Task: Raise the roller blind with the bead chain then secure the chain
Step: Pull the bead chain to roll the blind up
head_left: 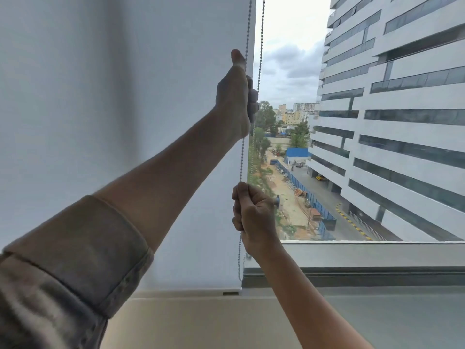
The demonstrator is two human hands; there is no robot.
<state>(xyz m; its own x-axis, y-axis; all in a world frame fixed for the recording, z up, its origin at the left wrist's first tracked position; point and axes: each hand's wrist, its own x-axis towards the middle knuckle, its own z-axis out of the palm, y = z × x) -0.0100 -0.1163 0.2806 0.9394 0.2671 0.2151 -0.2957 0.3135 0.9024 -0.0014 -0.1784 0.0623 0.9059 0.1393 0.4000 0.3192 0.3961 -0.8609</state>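
Note:
A white roller blind (125,109) covers the left part of the window, its bottom bar (196,290) resting close to the sill. A metal bead chain (242,157) hangs in two strands along the blind's right edge. My left hand (236,96) is raised high and closed around the chain's near strand. Lower down, my right hand (254,212) is clenched on the same strand. The second strand (260,46) runs free just right of my left hand. Below my right hand the chain drops toward the window frame.
Uncovered glass on the right shows a tall office building (392,109) and a street far below. A grey window frame (364,270) and a beige sill (214,321) run across the bottom. A small fitting (248,256) sits by the frame under my right wrist.

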